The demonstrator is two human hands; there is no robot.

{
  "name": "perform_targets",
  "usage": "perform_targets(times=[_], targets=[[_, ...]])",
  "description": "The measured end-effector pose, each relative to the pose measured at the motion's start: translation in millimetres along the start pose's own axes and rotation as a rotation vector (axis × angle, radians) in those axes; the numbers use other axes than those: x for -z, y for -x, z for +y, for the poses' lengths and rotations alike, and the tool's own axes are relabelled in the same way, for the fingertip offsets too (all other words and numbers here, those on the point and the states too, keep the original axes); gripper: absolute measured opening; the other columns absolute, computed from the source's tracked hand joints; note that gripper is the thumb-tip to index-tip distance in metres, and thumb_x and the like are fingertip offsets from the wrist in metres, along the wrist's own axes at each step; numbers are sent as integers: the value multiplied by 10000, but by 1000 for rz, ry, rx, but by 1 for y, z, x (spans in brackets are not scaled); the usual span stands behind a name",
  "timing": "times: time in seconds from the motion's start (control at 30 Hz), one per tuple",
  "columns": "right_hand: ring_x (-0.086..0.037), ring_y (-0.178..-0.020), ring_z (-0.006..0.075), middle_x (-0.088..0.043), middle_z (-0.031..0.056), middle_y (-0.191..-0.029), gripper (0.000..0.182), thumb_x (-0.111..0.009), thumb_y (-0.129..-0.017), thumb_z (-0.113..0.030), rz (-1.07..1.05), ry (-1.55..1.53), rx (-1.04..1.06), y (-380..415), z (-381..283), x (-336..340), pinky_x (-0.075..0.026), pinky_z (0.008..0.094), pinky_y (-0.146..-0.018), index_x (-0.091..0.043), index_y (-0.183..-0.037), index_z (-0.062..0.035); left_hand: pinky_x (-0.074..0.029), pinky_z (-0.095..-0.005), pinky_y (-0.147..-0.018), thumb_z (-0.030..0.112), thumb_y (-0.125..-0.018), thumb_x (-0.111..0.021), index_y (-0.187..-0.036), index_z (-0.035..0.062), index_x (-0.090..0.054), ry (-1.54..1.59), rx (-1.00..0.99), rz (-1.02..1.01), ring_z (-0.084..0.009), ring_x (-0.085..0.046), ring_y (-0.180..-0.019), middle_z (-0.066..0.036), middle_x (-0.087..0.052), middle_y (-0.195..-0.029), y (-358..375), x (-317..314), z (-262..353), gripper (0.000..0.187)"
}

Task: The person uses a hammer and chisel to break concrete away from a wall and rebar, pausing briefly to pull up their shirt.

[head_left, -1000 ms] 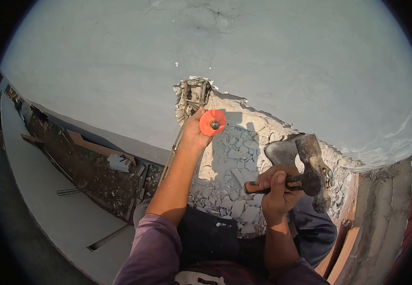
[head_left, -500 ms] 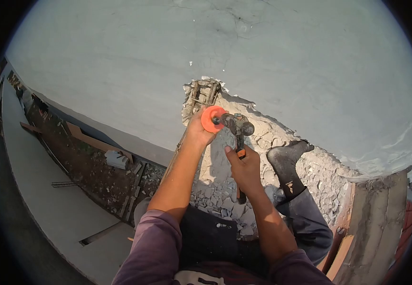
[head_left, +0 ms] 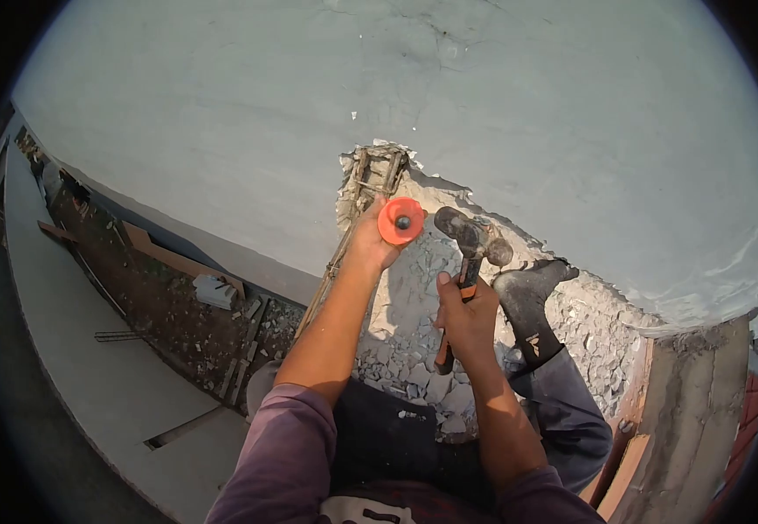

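Note:
My left hand (head_left: 372, 237) is closed around a chisel (head_left: 402, 222) with a round orange hand guard; its dark struck end faces me. The chisel's blade is hidden behind the guard and hand. In my right hand (head_left: 470, 321) is a hammer (head_left: 473, 240) with a dark, dusty head and an orange-and-black handle. The hammer head stands a short way right of the guard, apart from it. Just beyond my left hand, bars of rebar (head_left: 379, 170) show in a broken hollow of the grey wall (head_left: 221, 140).
Broken rubble (head_left: 418, 371) covers the ledge under my hands. My dark-socked foot (head_left: 532, 301) rests on it at the right. To the left, the ledge drops to debris-strewn ground with planks (head_left: 173, 262) and a white bundle (head_left: 214, 293). A wooden board (head_left: 628, 472) lies at lower right.
The hammer head has moved right, away from the chisel's struck end, with my right hand. My left hand and the chisel have shifted slightly, and the guard now faces me more squarely.

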State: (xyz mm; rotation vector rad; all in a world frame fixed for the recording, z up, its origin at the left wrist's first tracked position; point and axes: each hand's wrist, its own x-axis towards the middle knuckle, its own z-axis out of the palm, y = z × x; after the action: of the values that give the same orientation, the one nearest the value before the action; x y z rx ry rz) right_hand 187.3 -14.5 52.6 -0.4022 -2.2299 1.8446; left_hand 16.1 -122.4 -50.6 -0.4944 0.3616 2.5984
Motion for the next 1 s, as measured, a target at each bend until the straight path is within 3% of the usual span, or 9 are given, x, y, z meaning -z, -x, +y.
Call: perform_targets(times=[0.17,0.27,0.3,0.4,0.53,0.63,0.73,0.87,1.0], targets=[[-497,-494,94,-544,21,-598,289,-640,-969,-199,328,-378,543,-4,-26,-8,-406,289,-462,-564,-772,-2,-504,-530,-989,439,-1061,-396,-1253,-3,-530,-8,11,-45,-371,-610,-1135,-212,-608,-1219,-14,6,-4,501],[-515,-528,130,-572,80,-608,319,-669,-944,-206,-118,245,6,-24,47,-3,-412,319,-507,-557,-749,21,-502,-542,-991,454,-1063,-373,-1246,-26,-524,51,30,-57,-380,-620,-1115,-215,-605,-1233,-11,3,-2,536],[-518,-534,147,-570,100,-605,328,-681,-931,-214,-155,308,-14,-20,51,0,-411,333,-516,-556,-748,27,-588,-456,-876,380,-1065,-433,-1158,22,-531,28,70,-13,-276,-657,-967,-145,-622,-1114,-6,0,-1,383],[-520,-540,202,-560,148,-597,355,-714,-897,-245,-244,421,-50,4,60,4,-411,373,-537,-559,-754,41,-607,-430,-817,351,-1046,-493,-1134,23,-532,-95,-41,-77,-254,-665,-900,-123,-624,-1074,-7,19,-3,343],[-538,-537,286,-564,180,-606,386,-742,-868,-296,-253,523,-105,49,69,38,-429,417,-554,-579,-783,44,-601,-374,-685,152,-974,-618,-1045,13,-564,-104,-23,39,-189,-652,-776,-78,-625,-901,-8,23,-14,165],[-605,-601,364,-611,211,-661,389,-745,-861,-315,-261,688,-170,70,83,69,-468,448,-597,-603,-828,46,-551,-360,-604,130,-914,-652,-974,1,-595,-589,-80,139,-175,-625,-679,-70,-612,-811,-5,36,-25,153],[-659,-735,422,-659,243,-759,387,-724,-871,-329,-287,791,-252,82,101,91,-504,474,-673,-623,-898,44,-529,-350,-597,116,-914,-667,-883,20,-608,-806,-97,224,-172,-596,-661,-60,-589,-765,-2,39,-34,117],[-673,-881,444,-680,272,-868,402,-680,-892,-351,-328,814,-344,91,122,98,-513,495,-764,-628,-970,39,-489,-333,-528,141,-920,-661,-858,33,-607,-835,-138,271,-160,-553,-588,-46,-586,-753,-5,41,-39,136],[-665,-908,450,-673,284,-875,393,-661,-897,-341,-315,757,-365,86,123,100,-506,497,-785,-625,-964,45,-480,-322,-498,225,-923,-671,-869,35,-568,-822,-250,231,-130,-539,-581,-37,-563,-707,-5,54,-56,223]])
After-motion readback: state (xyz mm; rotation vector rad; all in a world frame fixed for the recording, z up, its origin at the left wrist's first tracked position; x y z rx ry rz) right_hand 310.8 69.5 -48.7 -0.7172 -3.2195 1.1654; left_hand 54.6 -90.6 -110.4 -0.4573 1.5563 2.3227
